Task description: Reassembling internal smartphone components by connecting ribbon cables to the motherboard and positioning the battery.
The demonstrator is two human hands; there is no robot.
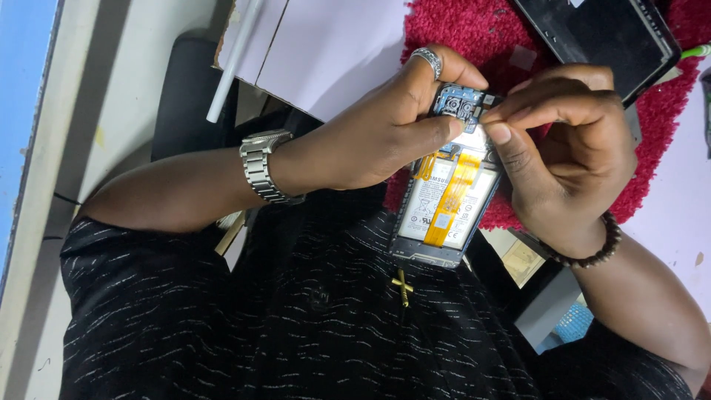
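An opened phone (444,207) with its back cover off sits between both hands, above my lap. Its white battery, an orange ribbon cable and a blue circuit board with camera lenses (461,104) are exposed. My left hand (378,126), with a ring and a metal wristwatch (263,167), grips the phone's upper left, thumb pressed near the board. My right hand (566,155), with a bead bracelet (592,248), holds the right edge and pinches thumb and forefinger at the board's top right corner.
Behind the hands lies a red fuzzy mat (474,30). On it, at the top right, rests a flat black phone part (600,37). A white sheet (326,44) and a white rod (233,63) lie at the top left. My black shirt (296,318) fills the bottom.
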